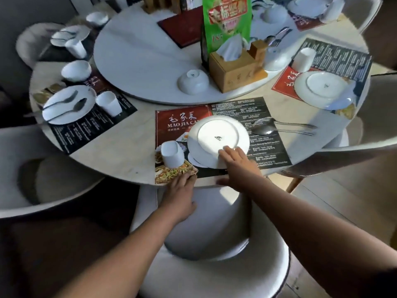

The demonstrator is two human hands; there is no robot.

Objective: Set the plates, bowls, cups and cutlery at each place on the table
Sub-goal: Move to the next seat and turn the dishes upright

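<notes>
On the near placemat (266,112) a white plate (217,136) lies upside down and tilted, its near rim raised. My right hand (236,166) grips that near rim, fingers on the plate's underside. An upside-down white cup (171,154) stands on the mat's left part. My left hand (180,194) rests at the table's edge, fingers touching the mat's front left corner just below the cup. Two spoons (279,127) lie on the mat to the right of the plate. An upside-down white bowl (193,81) sits on the turntable (133,61).
At the left, a place holds a plate with spoons (68,104), a cup (109,103) and a bowl (76,69). At the right are an inverted plate (322,87) and cup (304,60). A tissue box (234,65) and green bag (227,20) stand on the turntable. A white chair (214,265) is below me.
</notes>
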